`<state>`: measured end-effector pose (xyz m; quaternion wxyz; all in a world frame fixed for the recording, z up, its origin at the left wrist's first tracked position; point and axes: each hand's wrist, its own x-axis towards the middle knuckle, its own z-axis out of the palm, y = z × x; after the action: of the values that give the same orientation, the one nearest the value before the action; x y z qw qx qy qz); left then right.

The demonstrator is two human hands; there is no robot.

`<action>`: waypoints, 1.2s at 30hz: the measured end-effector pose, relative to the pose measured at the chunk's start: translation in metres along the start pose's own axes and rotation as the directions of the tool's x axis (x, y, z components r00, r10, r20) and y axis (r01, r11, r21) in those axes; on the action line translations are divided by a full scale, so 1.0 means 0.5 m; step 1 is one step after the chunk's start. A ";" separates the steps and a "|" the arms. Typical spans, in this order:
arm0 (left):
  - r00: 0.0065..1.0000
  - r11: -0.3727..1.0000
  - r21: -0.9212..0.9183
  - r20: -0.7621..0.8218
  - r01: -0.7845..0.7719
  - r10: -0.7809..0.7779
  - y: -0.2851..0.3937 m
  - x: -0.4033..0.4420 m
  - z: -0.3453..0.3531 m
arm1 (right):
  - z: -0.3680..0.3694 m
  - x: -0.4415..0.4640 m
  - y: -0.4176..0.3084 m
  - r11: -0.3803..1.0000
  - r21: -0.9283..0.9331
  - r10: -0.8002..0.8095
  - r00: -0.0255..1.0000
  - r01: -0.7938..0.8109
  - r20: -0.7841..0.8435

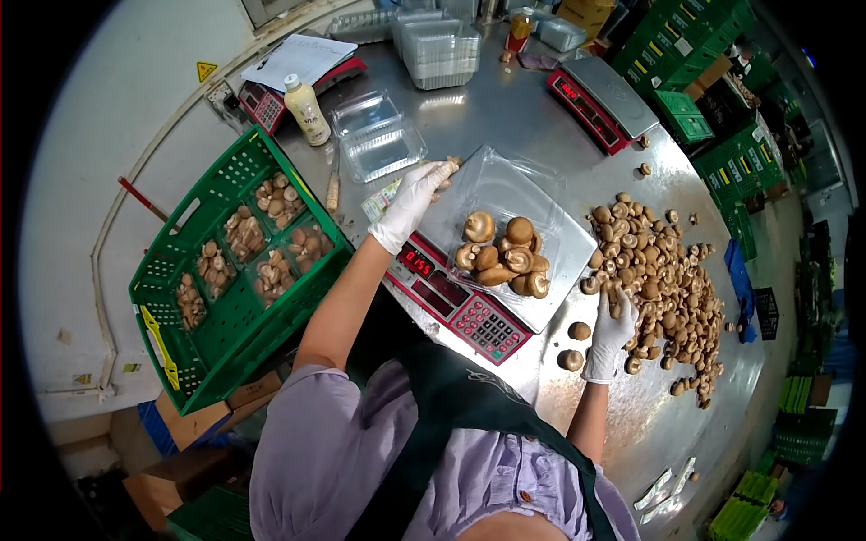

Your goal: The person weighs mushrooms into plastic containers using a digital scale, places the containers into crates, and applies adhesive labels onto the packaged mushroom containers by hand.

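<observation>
My left hand point(415, 200), in a white glove, is closed around a pale brown mushroom point(442, 171) beside the scale's upper left edge; the fingers partly hide it. On the silver plate of the red scale point(557, 302) lies an open clear plastic box point(487, 194) holding several brown mushrooms point(519, 260). Red digits glow on the scale's display point(416, 261). My right hand point(613, 332), also gloved, is at the near left edge of a large mushroom pile point(663, 279), its fingers curled on a mushroom there. Two loose mushrooms point(575, 345) lie left of that hand.
A green crate point(203, 203) with several filled boxes stands at left. Behind are an empty clear box point(383, 149), a bottle point(307, 110), a knife point(333, 191), stacked clear boxes point(437, 54) and a second red scale point(600, 104). Foil-like strips point(667, 491) lie at near right.
</observation>
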<state>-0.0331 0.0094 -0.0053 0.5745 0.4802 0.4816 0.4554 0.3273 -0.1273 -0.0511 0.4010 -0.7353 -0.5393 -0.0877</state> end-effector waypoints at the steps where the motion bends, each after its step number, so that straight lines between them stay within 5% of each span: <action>1: 1.000 1.000 -0.012 -0.003 0.026 -0.026 -0.003 0.004 0.000 | 0.012 -0.018 0.047 0.992 -0.042 0.123 0.992 -0.122 0.028; 5: 0.997 0.997 -0.012 -0.012 0.075 -0.075 -0.021 0.015 0.000 | 0.025 -0.084 0.147 0.978 -0.141 0.175 0.975 -0.156 0.139; 7: 0.996 0.996 -0.025 -0.009 0.087 -0.087 -0.024 0.018 0.004 | 0.015 -0.085 0.136 0.938 -0.271 0.302 0.892 -0.215 0.338; 13: 0.998 0.994 -0.086 -0.002 0.062 -0.063 -0.014 0.037 0.022 | 0.004 -0.063 0.095 0.957 -0.274 0.189 0.926 -0.099 0.326; 21: 0.991 0.993 0.001 0.065 0.119 -0.119 -0.009 0.067 0.034 | -0.036 -0.011 -0.035 0.959 0.107 0.210 0.913 -0.261 0.348; 23: 0.988 0.989 0.034 0.045 0.147 -0.148 -0.004 0.069 0.046 | -0.059 -0.001 -0.104 0.911 0.191 0.234 0.840 -0.366 0.490; 25: 0.987 0.988 0.040 0.057 0.151 -0.153 -0.010 0.072 0.052 | -0.045 -0.012 -0.122 0.946 0.300 -0.015 0.903 -0.126 0.429; 31: 0.980 0.982 0.051 0.066 0.182 -0.185 -0.023 0.076 0.078 | -0.020 -0.031 -0.211 0.948 0.214 -0.298 0.890 0.235 0.345; 33: 0.977 0.979 0.054 0.068 0.198 -0.202 -0.022 0.075 0.088 | -0.004 -0.038 -0.211 0.944 0.165 -0.328 0.875 0.287 0.355; 36: 0.978 0.972 -0.124 -0.030 0.199 -0.204 -0.013 0.067 0.094 | 0.003 -0.042 -0.204 0.940 0.326 -0.225 0.903 0.102 0.366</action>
<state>0.0177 0.0361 -0.0122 0.6353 0.3835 0.5116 0.4331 0.2305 -0.1313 -0.0135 0.3808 -0.6200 -0.6767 0.1126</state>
